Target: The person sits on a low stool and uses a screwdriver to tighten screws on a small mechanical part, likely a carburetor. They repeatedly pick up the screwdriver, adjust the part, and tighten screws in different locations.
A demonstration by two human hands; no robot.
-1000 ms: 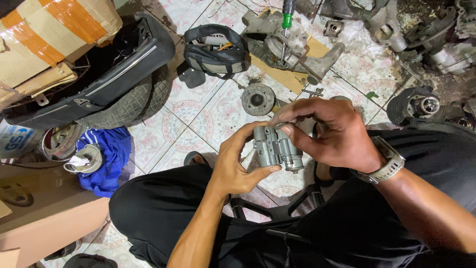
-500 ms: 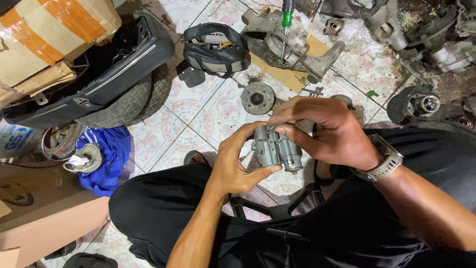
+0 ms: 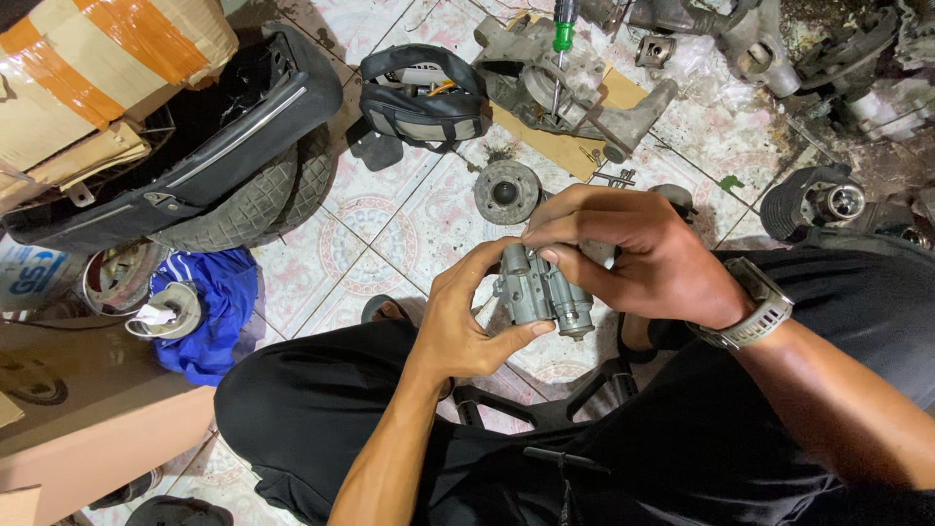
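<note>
A grey metal engine part [image 3: 539, 292], cylindrical with ribs, sits between both my hands above my lap. My left hand [image 3: 467, 321] cups it from below and the left, thumb under its end. My right hand [image 3: 633, 253] covers it from above, fingertips pinching its top edge; a watch is on that wrist. I sit on a patterned tile floor [image 3: 419, 214] in black trousers.
On the floor ahead lie a round metal hub [image 3: 506, 191], a black tool bag [image 3: 424, 97], a grey engine casing [image 3: 555, 78] on cardboard with a green-handled screwdriver [image 3: 563, 29] standing in it. A tyre [image 3: 253, 200], black seat [image 3: 185, 146], blue cloth [image 3: 219, 307] and boxes lie left; engine parts [image 3: 813, 200] lie right.
Both hands keep hold of the metal part; my right fingers have shifted slightly over its top. Nothing else has moved.
</note>
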